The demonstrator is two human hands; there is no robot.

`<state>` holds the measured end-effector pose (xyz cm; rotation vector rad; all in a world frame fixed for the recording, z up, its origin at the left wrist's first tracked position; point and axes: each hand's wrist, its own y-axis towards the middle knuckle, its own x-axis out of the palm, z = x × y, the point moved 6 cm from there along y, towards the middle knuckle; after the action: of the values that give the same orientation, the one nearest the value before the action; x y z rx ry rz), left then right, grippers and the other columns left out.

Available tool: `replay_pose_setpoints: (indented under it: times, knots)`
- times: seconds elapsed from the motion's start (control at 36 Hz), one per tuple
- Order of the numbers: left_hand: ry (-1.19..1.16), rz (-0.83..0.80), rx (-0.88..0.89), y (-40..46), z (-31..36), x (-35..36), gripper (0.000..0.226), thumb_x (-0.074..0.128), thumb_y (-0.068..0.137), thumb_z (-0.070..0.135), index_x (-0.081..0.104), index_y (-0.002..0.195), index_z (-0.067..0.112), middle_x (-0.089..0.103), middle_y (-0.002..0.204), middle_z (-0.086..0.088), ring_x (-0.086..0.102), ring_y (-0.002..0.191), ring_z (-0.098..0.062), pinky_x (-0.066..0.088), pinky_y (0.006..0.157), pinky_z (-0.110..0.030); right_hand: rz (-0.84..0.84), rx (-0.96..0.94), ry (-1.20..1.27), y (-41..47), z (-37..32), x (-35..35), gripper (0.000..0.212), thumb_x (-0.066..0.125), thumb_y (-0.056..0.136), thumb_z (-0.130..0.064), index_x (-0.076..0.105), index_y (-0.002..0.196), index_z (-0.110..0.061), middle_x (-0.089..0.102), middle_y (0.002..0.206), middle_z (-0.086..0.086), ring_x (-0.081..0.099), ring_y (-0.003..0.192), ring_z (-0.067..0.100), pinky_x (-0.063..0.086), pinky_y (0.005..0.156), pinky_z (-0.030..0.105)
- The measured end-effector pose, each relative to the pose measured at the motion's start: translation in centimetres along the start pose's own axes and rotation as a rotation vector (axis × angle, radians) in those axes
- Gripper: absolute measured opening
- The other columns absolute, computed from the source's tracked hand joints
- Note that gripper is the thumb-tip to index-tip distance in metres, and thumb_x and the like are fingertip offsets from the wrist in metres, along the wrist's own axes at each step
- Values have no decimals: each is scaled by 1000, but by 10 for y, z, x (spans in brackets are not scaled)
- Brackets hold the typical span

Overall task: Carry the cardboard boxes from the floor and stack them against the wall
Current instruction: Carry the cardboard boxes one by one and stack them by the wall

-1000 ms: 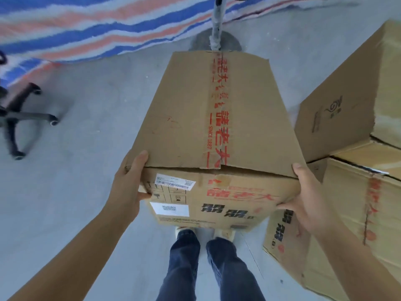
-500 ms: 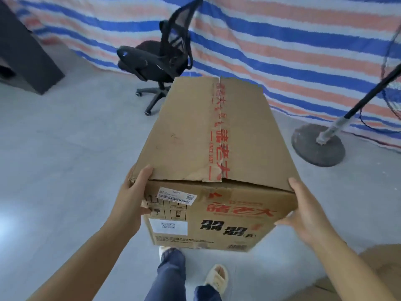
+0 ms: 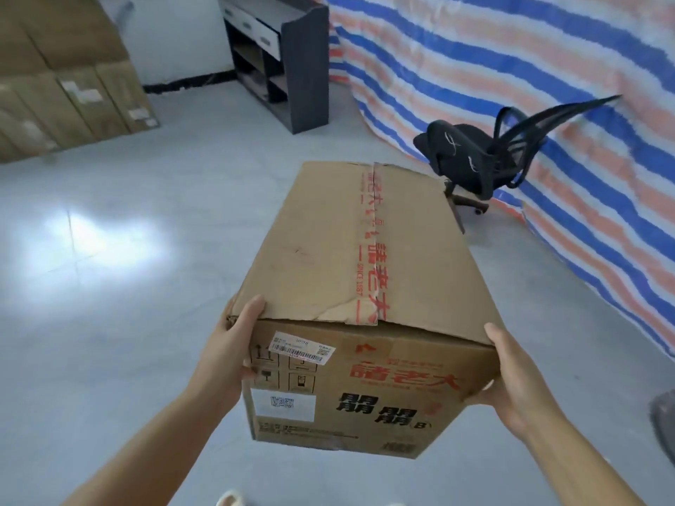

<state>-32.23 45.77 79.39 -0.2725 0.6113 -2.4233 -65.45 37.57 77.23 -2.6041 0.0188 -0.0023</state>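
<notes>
Cardboard box (image 3: 365, 286) is off the floor, held out in front of the person, long axis pointing away, near end slightly lower. Top seam is closed with red-printed tape (image 3: 369, 257); the near flap edge is creased and torn beside the tape. Near end face carries a white barcode label (image 3: 302, 350), a second white label (image 3: 283, 405) below it, red and black printed characters.

Left hand (image 3: 228, 350) presses the near left corner: thumb lies along the top edge, palm flat against the left side; the other fingers go behind the box, cannot tell how they lie. Right hand (image 3: 511, 381) cups the near right corner: thumb up along the edge, fingers curled under the lower right side of the end face.

Grey floor (image 3: 128, 323) below, with a bright glare patch at left. Stacked cardboard boxes (image 3: 65, 89) stand against the white wall (image 3: 175, 34) at upper left, well apart from the carried box. Dark shelf unit (image 3: 288, 60) stands beside them to the right. Striped tarp (image 3: 511, 85) hangs at right; black office chair (image 3: 471, 162) just in front of it, behind the box's far end. A light slipper toe (image 3: 230, 500) shows at the bottom edge
</notes>
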Motion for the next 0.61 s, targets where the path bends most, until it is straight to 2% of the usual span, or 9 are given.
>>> replay_pose_setpoints:
  times: [0.11,0.28,0.33,0.39,0.47,0.53,0.61]
  knots:
    - [-56,49,5,13,18,-82,30,57,93,36,54,122,30,67,96,1,70,66,-9,54,49,-31,-63,-7,-11,-8,3,82,31,41,98,-40,63,118,-31,69,113,1,60,106,25,54,66,64]
    - [-84,159,35,36,46,-205,6,54,94,35,54,101,34,64,87,1,67,55,-5,50,41,-27,-171,-11,-94,-16,11,220,33,41,98,-41,61,121,-28,67,114,5,59,106,26,51,67,68]
    - [-95,206,43,44,56,-246,9,54,94,36,54,103,34,65,87,0,68,60,-8,54,49,-34,-210,-8,-112,-20,12,267,33,42,97,-42,60,122,-27,65,116,6,58,107,27,53,67,67]
    - [-106,244,46,50,64,-284,22,55,94,37,55,115,32,66,88,0,68,67,-12,57,58,-40,-251,-2,-136,-24,12,309,34,41,97,-43,59,122,-27,64,117,7,59,105,29,56,61,60]
    - [-144,307,66,56,71,-335,30,54,94,38,55,122,29,68,86,0,69,69,-14,55,57,-39,-333,-18,-179,-28,10,368,35,40,98,-43,58,123,-27,64,116,8,59,103,29,55,52,47]
    - [-173,352,69,59,74,-363,32,54,94,38,55,123,27,69,86,-1,69,70,-15,55,56,-38,-388,-28,-201,-29,8,405,35,40,98,-42,57,124,-26,63,117,8,58,103,29,55,51,47]
    - [-241,425,73,64,77,-399,30,53,95,35,55,123,24,68,87,-1,69,62,-10,53,47,-33,-470,-50,-241,-25,3,459,35,41,98,-41,59,123,-23,64,115,9,59,102,28,54,52,47]
